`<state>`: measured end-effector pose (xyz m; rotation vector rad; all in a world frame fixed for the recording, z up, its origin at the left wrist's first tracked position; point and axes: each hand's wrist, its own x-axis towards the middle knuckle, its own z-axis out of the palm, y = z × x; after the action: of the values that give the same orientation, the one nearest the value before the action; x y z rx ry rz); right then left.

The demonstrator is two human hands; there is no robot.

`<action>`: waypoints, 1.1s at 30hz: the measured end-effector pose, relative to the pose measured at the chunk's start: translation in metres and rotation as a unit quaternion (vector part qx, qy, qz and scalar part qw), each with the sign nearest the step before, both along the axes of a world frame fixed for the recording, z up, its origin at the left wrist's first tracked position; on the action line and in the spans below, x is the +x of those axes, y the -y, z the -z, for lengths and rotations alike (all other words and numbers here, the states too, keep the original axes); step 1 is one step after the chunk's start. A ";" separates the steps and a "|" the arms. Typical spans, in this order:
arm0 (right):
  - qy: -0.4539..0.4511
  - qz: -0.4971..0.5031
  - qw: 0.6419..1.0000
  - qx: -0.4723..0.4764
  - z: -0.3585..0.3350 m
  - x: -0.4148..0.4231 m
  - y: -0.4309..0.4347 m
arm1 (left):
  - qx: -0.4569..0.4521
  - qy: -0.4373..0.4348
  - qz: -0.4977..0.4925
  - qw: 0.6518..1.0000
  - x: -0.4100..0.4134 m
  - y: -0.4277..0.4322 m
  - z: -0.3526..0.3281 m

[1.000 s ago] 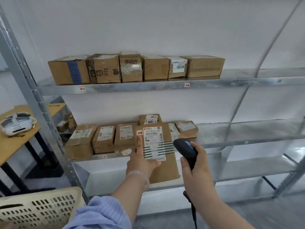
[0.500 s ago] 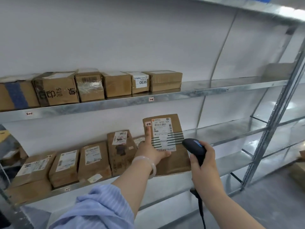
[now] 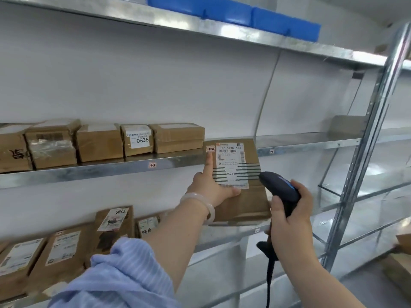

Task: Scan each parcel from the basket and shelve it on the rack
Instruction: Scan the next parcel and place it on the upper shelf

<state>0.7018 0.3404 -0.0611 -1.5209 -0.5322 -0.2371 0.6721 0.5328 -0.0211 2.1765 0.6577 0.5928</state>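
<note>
My left hand (image 3: 211, 185) holds a flat brown parcel (image 3: 244, 203) upright in front of the rack, thumb across its lower label and index finger pointing up along the left edge at a small "1-2" sticker. The parcel's white shipping label faces me. Its top reaches the edge of the middle shelf (image 3: 100, 171), just right of the row of boxes there. My right hand (image 3: 289, 216) grips a black handheld scanner (image 3: 279, 187) beside the parcel's right edge, its cable hanging down. The basket is out of view.
Several brown boxes (image 3: 100, 142) line the middle shelf on the left; its right part is bare metal. Labelled parcels (image 3: 64, 252) lean on the lower shelf. Blue bins (image 3: 233, 12) sit on the top shelf. A steel upright (image 3: 364, 147) stands at right, with cartons (image 3: 400, 258) on the floor beyond it.
My view has swung up and to the right. My left hand has raised the parcel from in front of the lower shelf to the middle shelf's edge; the scanner hand followed alongside.
</note>
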 end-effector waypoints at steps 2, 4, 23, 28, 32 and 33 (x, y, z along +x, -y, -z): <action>0.009 -0.020 1.000 0.019 -0.014 0.022 0.001 | 0.004 0.013 -0.007 1.000 0.019 0.000 -0.017; 0.016 -0.039 0.999 0.033 -0.029 0.044 -0.002 | 0.001 0.031 -0.021 0.999 0.038 -0.002 -0.033; 0.025 -0.169 0.984 0.057 -0.090 0.186 -0.070 | 0.087 0.040 -0.079 0.992 0.112 -0.028 -0.073; 0.011 -0.164 0.983 0.084 -0.083 0.195 -0.072 | 0.070 0.084 -0.122 0.986 0.131 -0.040 -0.081; 0.017 -0.169 0.983 0.073 -0.067 0.201 -0.070 | 0.085 0.093 -0.172 0.977 0.146 -0.047 -0.089; 0.019 -0.171 0.983 0.062 -0.063 0.200 -0.070 | 0.088 0.092 -0.182 0.975 0.149 -0.048 -0.090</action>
<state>0.9023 0.4102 0.0018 -1.2824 -0.7838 -0.0312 0.8212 0.5808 0.0688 2.1390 0.9399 1.0678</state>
